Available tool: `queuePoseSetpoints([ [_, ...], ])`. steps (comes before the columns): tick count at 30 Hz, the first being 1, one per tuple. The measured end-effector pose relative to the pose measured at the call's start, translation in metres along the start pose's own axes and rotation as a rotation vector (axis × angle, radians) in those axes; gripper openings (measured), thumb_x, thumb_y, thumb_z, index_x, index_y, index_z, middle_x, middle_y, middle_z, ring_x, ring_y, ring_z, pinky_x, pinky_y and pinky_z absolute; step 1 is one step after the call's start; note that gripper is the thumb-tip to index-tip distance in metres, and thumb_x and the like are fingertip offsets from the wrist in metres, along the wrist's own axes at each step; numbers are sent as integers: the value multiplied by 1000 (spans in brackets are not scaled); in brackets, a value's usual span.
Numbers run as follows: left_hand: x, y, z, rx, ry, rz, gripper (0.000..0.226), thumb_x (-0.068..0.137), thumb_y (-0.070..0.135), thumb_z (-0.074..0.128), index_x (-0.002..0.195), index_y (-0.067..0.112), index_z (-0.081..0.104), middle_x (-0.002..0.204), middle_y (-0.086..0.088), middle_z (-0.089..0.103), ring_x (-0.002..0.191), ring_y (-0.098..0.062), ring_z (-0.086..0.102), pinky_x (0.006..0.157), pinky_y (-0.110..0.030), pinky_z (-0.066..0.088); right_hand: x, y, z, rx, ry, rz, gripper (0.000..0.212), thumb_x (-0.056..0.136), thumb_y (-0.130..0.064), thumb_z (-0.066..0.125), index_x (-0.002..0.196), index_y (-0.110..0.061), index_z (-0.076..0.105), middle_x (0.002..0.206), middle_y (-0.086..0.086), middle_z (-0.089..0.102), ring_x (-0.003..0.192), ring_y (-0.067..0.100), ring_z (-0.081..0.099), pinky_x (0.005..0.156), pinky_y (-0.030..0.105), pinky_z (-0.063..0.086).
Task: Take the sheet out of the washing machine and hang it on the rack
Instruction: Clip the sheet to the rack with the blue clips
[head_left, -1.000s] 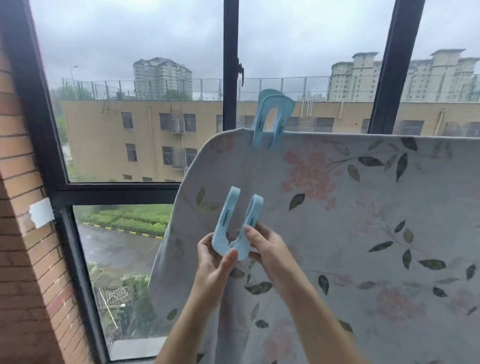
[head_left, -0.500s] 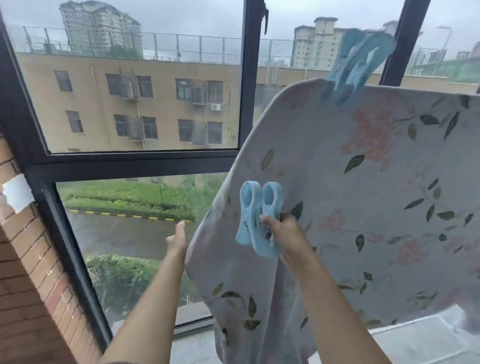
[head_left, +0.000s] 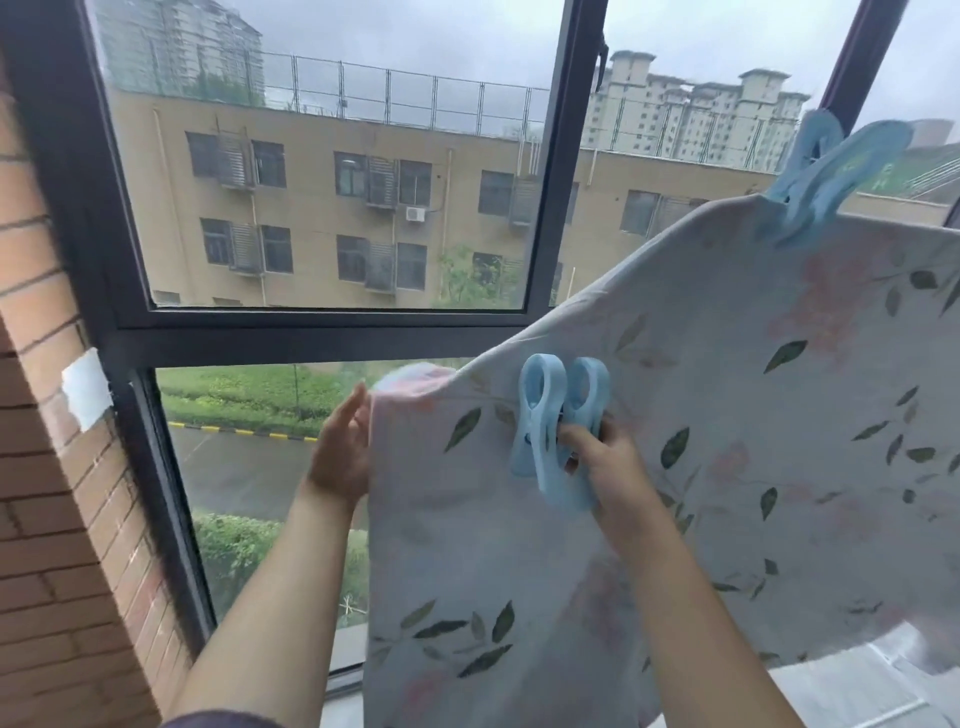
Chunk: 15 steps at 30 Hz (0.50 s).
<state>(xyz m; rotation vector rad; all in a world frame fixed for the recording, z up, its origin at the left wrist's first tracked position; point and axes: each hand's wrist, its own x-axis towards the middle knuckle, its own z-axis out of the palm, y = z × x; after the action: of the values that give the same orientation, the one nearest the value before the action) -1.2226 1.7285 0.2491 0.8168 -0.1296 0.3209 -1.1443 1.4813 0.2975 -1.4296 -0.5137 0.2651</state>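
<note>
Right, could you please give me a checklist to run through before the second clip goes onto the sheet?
1. Spare clip in the right hand: ok, gripped.
2. Sheet edge held by the left hand: ok.
3. First clip on the sheet's top edge: ok, seated.
4. Sheet's left end pinned: not ok, it sags unclipped.
5. Spare clip's mouth open: cannot tell, the hand hides it.
6. Rack bar under the left end: cannot tell, the sheet covers it.
</note>
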Motion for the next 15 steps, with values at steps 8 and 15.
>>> queuePoseSetpoints([
  [8,-3,96,54,244,51,177,51,95,37,30,82,14,73,75,-5,67,70,-19,65,63,-23,52,6,-29,19,34,-78,-104,16,89,-7,57,101,-12,66,77,-5,70,69,6,65,61,21,48],
  [15,7,158,116,773,78,310,20,95,25,47,83,15,59,75,-2,57,70,-18,54,54,-27,50,15,-54,28,68,-128,-192,21,89,-3,54,107,-9,63,81,0,69,73,11,65,64,25,48],
])
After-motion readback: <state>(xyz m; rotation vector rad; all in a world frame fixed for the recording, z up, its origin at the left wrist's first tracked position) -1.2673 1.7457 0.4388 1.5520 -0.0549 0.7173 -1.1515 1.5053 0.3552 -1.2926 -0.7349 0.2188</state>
